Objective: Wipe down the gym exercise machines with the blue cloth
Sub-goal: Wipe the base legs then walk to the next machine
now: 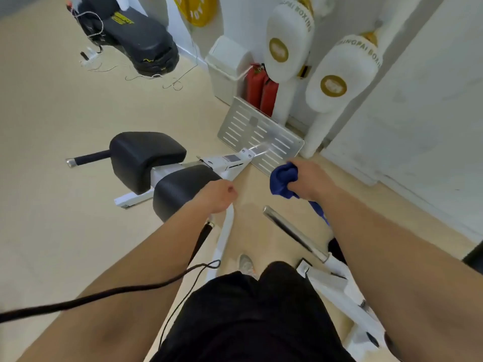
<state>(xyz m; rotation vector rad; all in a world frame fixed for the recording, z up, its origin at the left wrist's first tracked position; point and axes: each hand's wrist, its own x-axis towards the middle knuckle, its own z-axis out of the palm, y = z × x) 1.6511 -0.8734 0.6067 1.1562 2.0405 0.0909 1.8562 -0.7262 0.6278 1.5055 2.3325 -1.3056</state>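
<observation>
A white exercise machine (pixel 224 163) with two black pads (pixel 143 155) and a slotted metal footplate (pixel 251 131) stands on the floor in front of me. My right hand (pixel 311 178) is closed around a bunched blue cloth (pixel 283 180), held above the floor just right of the machine's frame. My left hand (pixel 217 195) is a fist gripping the top of a white frame bar (pixel 224 231) beside the nearer black pad (pixel 180 189). A chrome bar (pixel 292 231) juts out below my right hand.
Two white boxing pads (pixel 290 40) hang on the wall at the back right, with red fire extinguishers (pixel 261 90) and a white bin (pixel 227 66) beneath. A black padded bench (pixel 138 37) and loose cables lie far left. A black cord (pixel 104 293) crosses my left forearm.
</observation>
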